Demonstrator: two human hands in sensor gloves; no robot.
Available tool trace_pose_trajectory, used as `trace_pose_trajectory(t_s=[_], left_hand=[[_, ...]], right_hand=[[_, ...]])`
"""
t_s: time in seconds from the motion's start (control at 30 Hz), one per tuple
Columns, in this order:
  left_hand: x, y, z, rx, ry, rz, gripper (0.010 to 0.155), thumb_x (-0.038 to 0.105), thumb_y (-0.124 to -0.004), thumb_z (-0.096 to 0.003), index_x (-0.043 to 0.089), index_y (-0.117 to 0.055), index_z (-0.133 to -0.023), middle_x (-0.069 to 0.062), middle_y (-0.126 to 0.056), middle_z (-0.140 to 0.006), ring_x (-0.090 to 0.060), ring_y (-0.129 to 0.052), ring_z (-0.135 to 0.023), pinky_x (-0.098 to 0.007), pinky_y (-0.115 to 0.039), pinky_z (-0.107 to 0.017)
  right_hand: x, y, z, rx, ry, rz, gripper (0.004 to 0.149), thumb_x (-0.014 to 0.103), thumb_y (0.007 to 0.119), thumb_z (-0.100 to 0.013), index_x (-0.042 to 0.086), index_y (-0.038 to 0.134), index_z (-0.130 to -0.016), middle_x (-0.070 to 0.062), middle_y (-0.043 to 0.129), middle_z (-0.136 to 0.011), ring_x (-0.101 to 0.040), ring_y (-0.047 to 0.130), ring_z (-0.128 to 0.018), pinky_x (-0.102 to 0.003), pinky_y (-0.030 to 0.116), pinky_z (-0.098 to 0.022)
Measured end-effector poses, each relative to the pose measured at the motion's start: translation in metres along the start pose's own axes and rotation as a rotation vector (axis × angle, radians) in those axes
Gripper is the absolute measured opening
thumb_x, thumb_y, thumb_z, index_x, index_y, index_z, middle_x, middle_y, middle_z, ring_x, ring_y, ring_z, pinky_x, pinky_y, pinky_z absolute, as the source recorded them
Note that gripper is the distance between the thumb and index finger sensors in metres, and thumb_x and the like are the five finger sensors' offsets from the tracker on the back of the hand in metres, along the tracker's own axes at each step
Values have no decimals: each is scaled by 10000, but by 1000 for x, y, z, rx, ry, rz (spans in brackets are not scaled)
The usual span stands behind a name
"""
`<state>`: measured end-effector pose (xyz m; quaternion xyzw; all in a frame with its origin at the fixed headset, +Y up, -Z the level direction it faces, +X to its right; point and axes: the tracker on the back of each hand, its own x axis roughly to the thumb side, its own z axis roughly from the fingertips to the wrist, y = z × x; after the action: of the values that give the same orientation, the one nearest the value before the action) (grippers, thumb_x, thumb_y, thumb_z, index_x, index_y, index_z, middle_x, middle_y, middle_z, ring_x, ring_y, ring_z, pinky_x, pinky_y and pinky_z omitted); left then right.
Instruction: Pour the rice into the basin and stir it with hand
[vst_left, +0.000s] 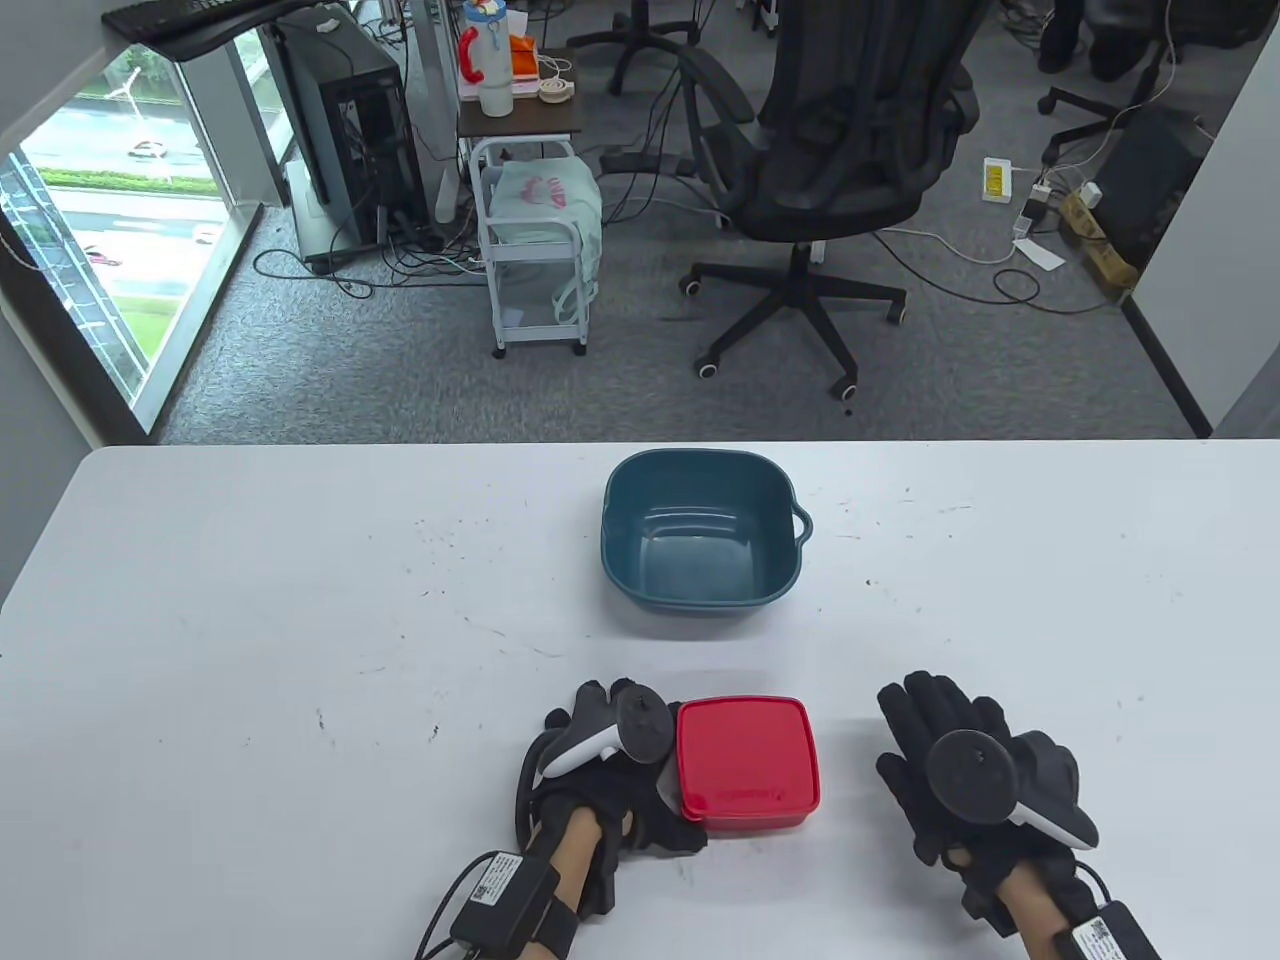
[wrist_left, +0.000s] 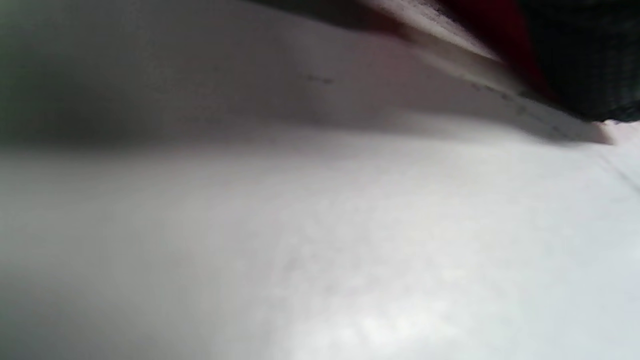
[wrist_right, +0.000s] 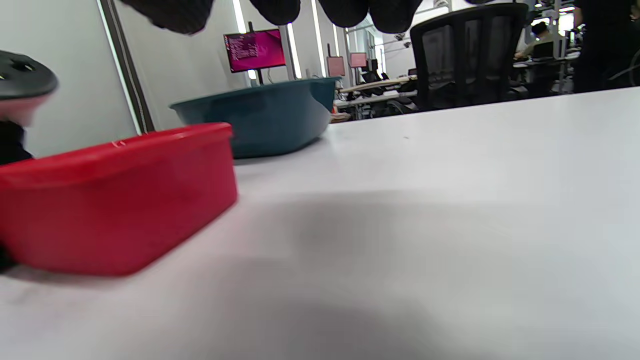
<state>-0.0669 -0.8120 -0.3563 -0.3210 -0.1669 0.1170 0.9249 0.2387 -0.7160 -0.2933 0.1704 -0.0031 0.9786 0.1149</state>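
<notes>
- My left hand (vst_left: 600, 770) touches the red box (vst_left: 748, 762) at its 9 o'clock side; whether it grips, I cannot tell.
- My right hand (vst_left: 965, 770) lies flat, fingers apart, holding nothing.
- The lid must come off first, then I tip toward the basin (vst_left: 700, 535) at 12 o'clock.

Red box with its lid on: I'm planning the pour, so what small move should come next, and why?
Probably lift the lid off the red square plastic box: it is closed, the left hand is against its side, the right hand lies free, and the teal plastic basin holds no rice.
</notes>
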Motion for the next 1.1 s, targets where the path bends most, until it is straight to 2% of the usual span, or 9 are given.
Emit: trace_pose_trajectory(t_s=[0.07, 0.13, 0.23, 0.33, 0.43, 0.5, 0.73, 0.87, 1.1], left_hand=[[0, -1, 0, 3, 1, 5, 1293, 776, -883, -168, 403, -81, -1110, -222, 162, -1093, -617, 149, -941, -832, -24, -563], [-1, -1, 1, 3, -1, 4, 1289, 780, -879, -169, 408, -78, -1108, -220, 163, -1093, -614, 150, -940, -829, -24, -562], [-1, -1, 1, 9, -3, 4, 1289, 783, -873, -166, 406, -79, -1108, -217, 162, -1093, -611, 152, -940, -825, -19, -562], [-2, -2, 2, 12, -3, 5, 1284, 785, -868, -170, 407, -77, -1108, -212, 161, -1095, -606, 153, -942, -821, -14, -564], [-2, -2, 2, 10, -1, 1, 1284, 790, -860, -171, 407, -68, -1106, -211, 165, -1094, -605, 158, -941, -820, -11, -565], [-2, -2, 2, 7, 0, -1, 1276, 790, -858, -174, 414, -64, -1100, -211, 171, -1091, -606, 161, -940, -820, -8, -564], [-1, -2, 2, 5, 6, -8, 1276, 788, -849, -167, 418, -53, -1093, -213, 176, -1087, -610, 161, -937, -826, -11, -559], [0, -3, 3, 2, 15, -10, 1273, 792, -826, -158, 419, -41, -1087, -211, 184, -1085, -612, 168, -936, -827, -2, -558], [2, -2, 3, 1, 43, -10, 1278, 792, -827, -137, 433, -46, -1083, -204, 171, -1090, -611, 148, -944, -828, -30, -563]], right_hand=[[26, -4, -8, -17, -71, -32, 681, 439, 736, -377, 140, 627, -979, -251, 611, -1014, -522, 691, -889, -735, 584, -583], [55, 0, -18, 29, -125, -11, 678, 454, 748, -370, 132, 669, -961, -259, 689, -959, -521, 775, -792, -667, 681, -536], [106, 19, -30, 66, -206, 176, 658, 484, 762, -352, 141, 749, -914, -240, 770, -882, -483, 845, -678, -596, 753, -461], [134, 36, -38, 129, -209, 359, 702, 567, 742, -338, 167, 749, -915, -217, 741, -923, -469, 837, -733, -604, 765, -484], [146, 53, -44, 198, -219, 353, 726, 597, 740, -332, 145, 765, -900, -215, 779, -891, -484, 844, -735, -622, 770, -490], [155, 59, -41, 77, -265, 477, 709, 585, 776, -318, 128, 796, -861, -199, 855, -811, -467, 904, -652, -584, 816, -448], [171, 66, -39, 2, -338, 632, 700, 578, 811, -301, 57, 859, -766, -222, 977, -638, -443, 1033, -425, -520, 929, -253], [175, 72, -36, -102, -454, 676, 675, 560, 836, -302, -1, 919, -669, -258, 1025, -506, -446, 1069, -273, -501, 949, -123], [182, 83, -30, -190, -490, 783, 623, 478, 744, -325, -48, 937, -597, -282, 1039, -409, -442, 1081, -175, -479, 955, -36]])
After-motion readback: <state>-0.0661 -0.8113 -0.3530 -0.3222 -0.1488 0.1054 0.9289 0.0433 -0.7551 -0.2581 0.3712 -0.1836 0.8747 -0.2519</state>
